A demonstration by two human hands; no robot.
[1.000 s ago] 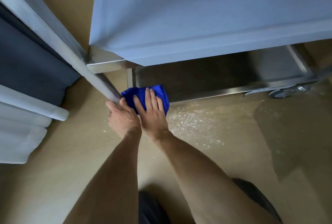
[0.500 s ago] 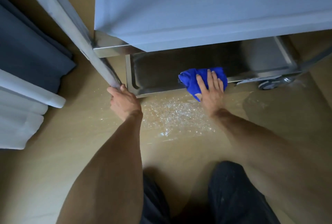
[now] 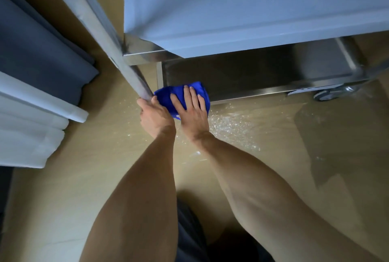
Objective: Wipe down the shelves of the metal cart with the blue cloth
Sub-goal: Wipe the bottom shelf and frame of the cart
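Returned leftward, the flat-fingered right hand [image 3: 192,110] pressed the soft, light blue cloth [image 3: 168,95] onto the bottom shelf [image 3: 252,76]; left hand [image 3: 154,114] gripped the cart post [image 3: 134,78].

Both bare forearms reach forward, wrists close together; left hand [image 3: 154,114] curled tight in a grip; right hand [image 3: 192,110] flat, fingers [image 3: 194,97] spread, pressing down.

R hand [image 3: 192,112] flat on blue cloth [image 3: 166,97] (bottom shelf [image 3: 252,76])
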